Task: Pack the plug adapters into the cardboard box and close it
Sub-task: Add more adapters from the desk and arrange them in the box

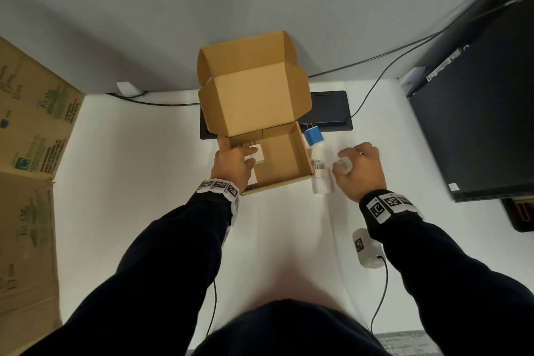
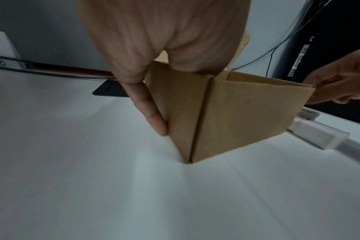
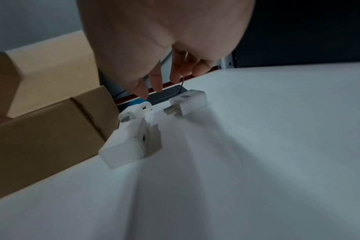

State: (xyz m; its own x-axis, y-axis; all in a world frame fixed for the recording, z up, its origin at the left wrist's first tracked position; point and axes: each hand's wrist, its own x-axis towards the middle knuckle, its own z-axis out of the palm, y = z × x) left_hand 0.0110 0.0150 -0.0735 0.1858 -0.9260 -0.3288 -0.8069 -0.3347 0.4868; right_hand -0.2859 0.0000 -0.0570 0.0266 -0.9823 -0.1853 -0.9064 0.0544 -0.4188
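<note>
The packing step is in hand. The cardboard box (image 1: 277, 159) stands on the white table (image 1: 144, 211) with its lid raised. 1 white adapter (image 1: 258, 154) already lies inside, at the left wall.

The left hand (image 1: 232, 166) steadies the box at its near-left corner: the thumb lies straight along the outer wall and the fingers reach over the rim, so the hand is curled round the wall.

The right hand (image 1: 359, 167) hovers over a small white adapter (image 3: 188, 102) right of the box. The right wrist view shows that adapter resting on the table below loosely spread fingertips (image 3: 154, 81), not gripped.

The next move calls for closing the fingers on this adapter and carrying it over the rim.

Only the right wrist view separates the remaining adapters: a long adapter (image 3: 129, 141) beside the box and a rounded one (image 3: 135, 112) behind it. Only the head view shows the box interior and a blue adapter (image 1: 313, 136).
</note>
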